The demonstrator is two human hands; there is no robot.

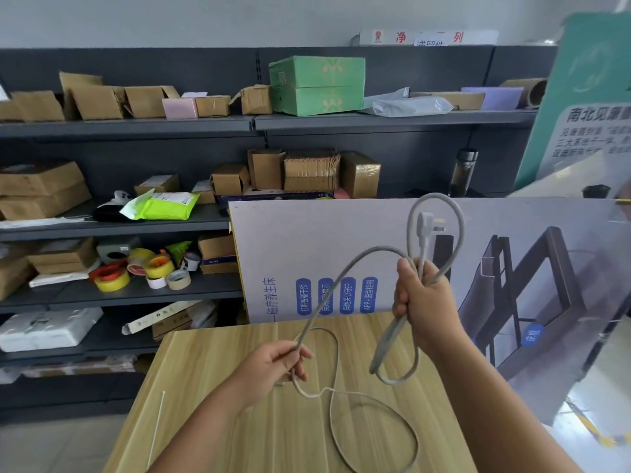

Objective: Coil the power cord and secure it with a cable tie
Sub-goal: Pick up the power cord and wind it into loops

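A grey power cord [348, 271] runs between both hands above a wooden table [211, 377]. My right hand [421, 298] is raised and grips a bundle of cord loops, one loop arching above it and one hanging below. The white plug [426, 224] sticks up from that fist. My left hand [276, 365], lower and to the left, pinches the cord's free run. The remaining cord lies in loose loops on the table [382, 421]. A thin white cable tie [156, 428] lies on the table's left side, apart from both hands.
A large printed board [307, 240] leans upright behind the table. Grey shelves [129, 291] at left and back hold cardboard boxes, tape rolls [150, 268] and parcels. A green box [317, 85] sits on the top shelf. Another sign [590, 97] stands at the right.
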